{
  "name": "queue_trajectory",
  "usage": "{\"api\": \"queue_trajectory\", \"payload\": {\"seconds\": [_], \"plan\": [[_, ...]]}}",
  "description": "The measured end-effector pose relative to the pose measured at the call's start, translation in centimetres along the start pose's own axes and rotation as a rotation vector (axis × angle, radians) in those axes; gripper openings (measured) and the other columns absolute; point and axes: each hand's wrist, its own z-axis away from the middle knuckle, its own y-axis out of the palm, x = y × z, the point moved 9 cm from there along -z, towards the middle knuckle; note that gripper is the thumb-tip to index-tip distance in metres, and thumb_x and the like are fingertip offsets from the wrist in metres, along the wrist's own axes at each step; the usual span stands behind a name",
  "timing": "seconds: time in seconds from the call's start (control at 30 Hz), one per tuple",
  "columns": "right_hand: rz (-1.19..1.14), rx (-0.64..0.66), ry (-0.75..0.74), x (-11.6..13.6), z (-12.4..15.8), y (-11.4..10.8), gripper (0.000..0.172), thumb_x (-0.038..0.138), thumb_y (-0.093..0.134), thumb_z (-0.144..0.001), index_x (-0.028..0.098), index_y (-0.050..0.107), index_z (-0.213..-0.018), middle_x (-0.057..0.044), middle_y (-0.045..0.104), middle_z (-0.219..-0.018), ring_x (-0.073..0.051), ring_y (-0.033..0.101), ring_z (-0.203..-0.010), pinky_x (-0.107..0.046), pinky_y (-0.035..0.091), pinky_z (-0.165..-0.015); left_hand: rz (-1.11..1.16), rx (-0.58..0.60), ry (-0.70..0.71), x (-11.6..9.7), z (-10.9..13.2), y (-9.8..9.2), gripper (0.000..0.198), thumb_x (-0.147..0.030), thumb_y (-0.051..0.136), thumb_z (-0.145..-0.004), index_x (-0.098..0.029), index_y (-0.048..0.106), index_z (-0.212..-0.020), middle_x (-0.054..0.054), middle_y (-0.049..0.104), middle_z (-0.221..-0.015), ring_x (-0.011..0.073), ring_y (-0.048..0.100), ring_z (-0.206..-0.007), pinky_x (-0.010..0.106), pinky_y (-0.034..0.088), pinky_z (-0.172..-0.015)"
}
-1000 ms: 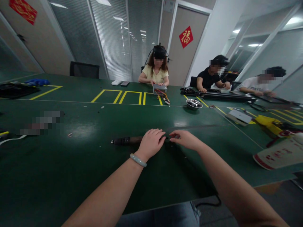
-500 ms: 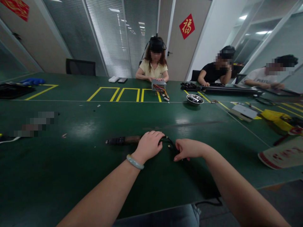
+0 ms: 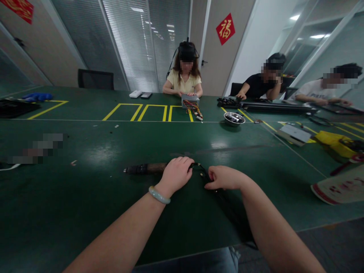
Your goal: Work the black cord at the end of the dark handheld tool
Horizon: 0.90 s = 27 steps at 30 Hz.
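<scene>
A dark stick-like tool (image 3: 145, 168) with a brown handle lies on the green table (image 3: 85, 212). My left hand (image 3: 176, 173), with a pale bangle on the wrist, rests fingers-down over the tool's right end. A black cord (image 3: 203, 175) runs from there towards my right hand (image 3: 224, 177), which pinches the cord between its fingers. The cord continues under my right forearm towards the table's near edge.
Three people sit at the far side; one handles a grey box with coloured wires (image 3: 191, 102). A metal bowl (image 3: 233, 119), a flat grey device (image 3: 294, 134), yellow items (image 3: 332, 142) and a red-and-white bag (image 3: 339, 187) lie to the right. Yellow tape outlines mark the table's middle.
My right hand slid from the tool's end back towards me along the black cord. The left hand stayed on the tool. The camera tilted slightly.
</scene>
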Motion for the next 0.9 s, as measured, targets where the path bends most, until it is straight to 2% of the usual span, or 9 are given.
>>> {"api": "queue_trajectory", "payload": {"seconds": [0.13, 0.3, 0.5, 0.6, 0.73, 0.83, 0.9], "plan": [[-0.017, 0.0, -0.011, -1.0, -0.2, 0.2, 0.04, 0.051, 0.072, -0.069, 0.02, 0.057, -0.089, -0.002, 0.067, -0.076, -0.014, 0.058, -0.053, -0.024, 0.035, -0.046, 0.002, -0.002, 0.003, -0.1, 0.0, 0.0, 0.023, -0.024, 0.052, -0.091, -0.023, 0.06, -0.112, 0.005, 0.064, -0.109, 0.0221, 0.059, -0.101, 0.038, 0.047, -0.089], [0.113, -0.185, -0.086, -0.6, -0.5, -1.2, 0.025, 0.037, 0.068, -0.072, 0.021, 0.058, -0.088, -0.001, 0.066, -0.073, -0.015, 0.057, -0.061, -0.025, 0.036, -0.054, 0.008, 0.001, 0.006, -0.1, 0.1, -0.1, 0.022, -0.025, 0.051, -0.092, -0.023, 0.06, -0.112, 0.004, 0.064, -0.108, 0.0215, 0.059, -0.101, 0.037, 0.047, -0.09], [0.083, -0.163, -0.138, 0.0, -0.3, -1.0, 0.007, 0.027, 0.062, -0.074, 0.021, 0.061, -0.079, 0.002, 0.065, -0.067, -0.013, 0.056, -0.058, -0.024, 0.035, -0.053, 0.005, 0.0, 0.008, 0.0, 0.1, -0.1, 0.022, -0.026, 0.051, -0.092, -0.023, 0.06, -0.111, 0.005, 0.064, -0.108, 0.0217, 0.059, -0.1, 0.037, 0.047, -0.089], [-0.038, -0.141, -0.196, 0.7, -0.1, -0.9, 0.008, 0.028, 0.062, -0.077, 0.021, 0.063, -0.079, 0.002, 0.064, -0.067, -0.013, 0.057, -0.059, -0.023, 0.037, -0.055, 0.005, 0.006, 0.005, 0.0, 0.0, 0.1, 0.022, -0.027, 0.051, -0.092, -0.023, 0.06, -0.111, 0.005, 0.064, -0.108, 0.0216, 0.06, -0.1, 0.037, 0.047, -0.088], [-0.351, -0.081, -0.257, 1.4, -0.5, -0.4, 0.022, 0.04, 0.064, -0.08, 0.019, 0.065, -0.083, 0.0, 0.068, -0.077, -0.012, 0.058, -0.063, -0.023, 0.043, -0.058, 0.008, 0.012, 0.0, 0.2, 0.0, 0.2, 0.02, -0.025, 0.052, -0.091, -0.023, 0.061, -0.109, 0.004, 0.065, -0.106, 0.0212, 0.06, -0.099, 0.037, 0.047, -0.088], [-0.567, 0.011, -0.266, 1.7, -1.2, 0.6, 0.031, 0.047, 0.068, -0.077, 0.017, 0.063, -0.084, -0.002, 0.071, -0.081, -0.009, 0.054, -0.055, -0.022, 0.042, -0.053, 0.011, 0.007, 0.002, 0.2, -0.1, 0.3, 0.02, -0.023, 0.054, -0.09, -0.022, 0.06, -0.109, 0.004, 0.065, -0.106, 0.0215, 0.06, -0.099, 0.037, 0.047, -0.088], [-0.69, -0.017, -0.285, 1.8, -1.8, 0.7, 0.034, 0.048, 0.071, -0.075, 0.016, 0.061, -0.083, -0.003, 0.071, -0.08, -0.008, 0.053, -0.051, -0.02, 0.039, -0.048, 0.008, 0.002, -0.002, 0.3, -0.1, 0.3, 0.019, -0.022, 0.055, -0.089, -0.022, 0.06, -0.108, 0.005, 0.065, -0.105, 0.0218, 0.06, -0.098, 0.038, 0.047, -0.087]]}}
